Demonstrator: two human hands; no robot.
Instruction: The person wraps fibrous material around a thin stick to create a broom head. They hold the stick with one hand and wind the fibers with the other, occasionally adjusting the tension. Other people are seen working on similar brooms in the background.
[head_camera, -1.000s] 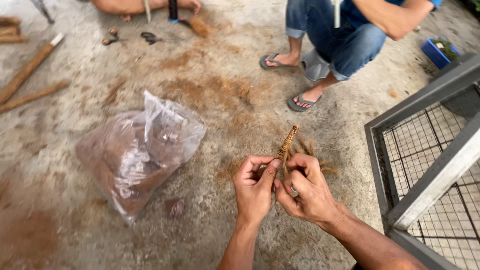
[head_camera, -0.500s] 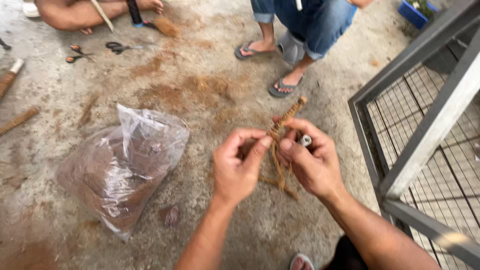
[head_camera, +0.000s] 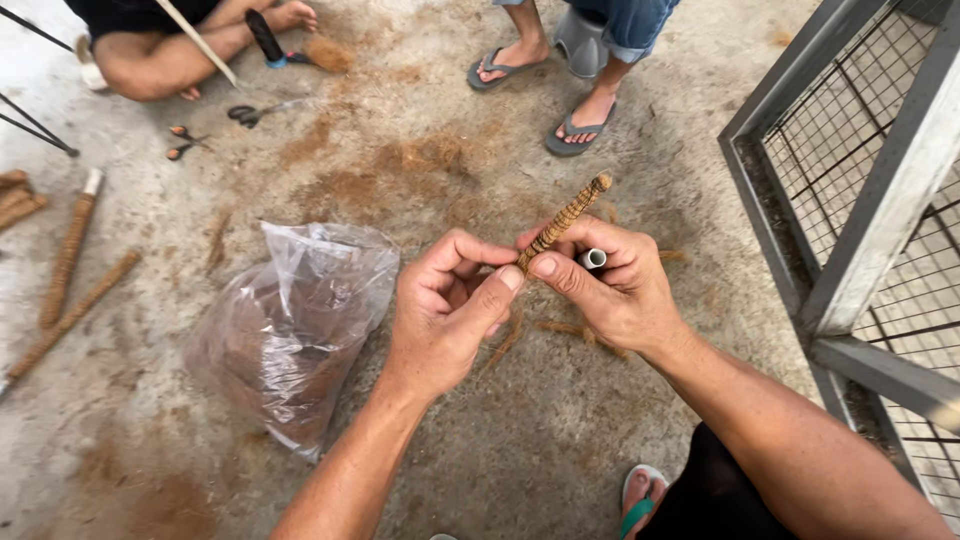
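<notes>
On the dusty concrete floor (head_camera: 560, 440), a plastic bag (head_camera: 300, 330) beside a wire cage (head_camera: 860, 200).

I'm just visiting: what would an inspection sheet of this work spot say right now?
Surface: concrete floor, strewn with brown fibre.
Job's things: fibre-wrapped stick; small grey tube.
Clutter: clear bag of brown fibre; wrapped rods; scissors.
Hands: left hand and right hand pinch the stick; right hand also holds the tube.
Cables: nothing seen.
Surroundings: grey wire-mesh cage; other people's sandalled feet.
</notes>
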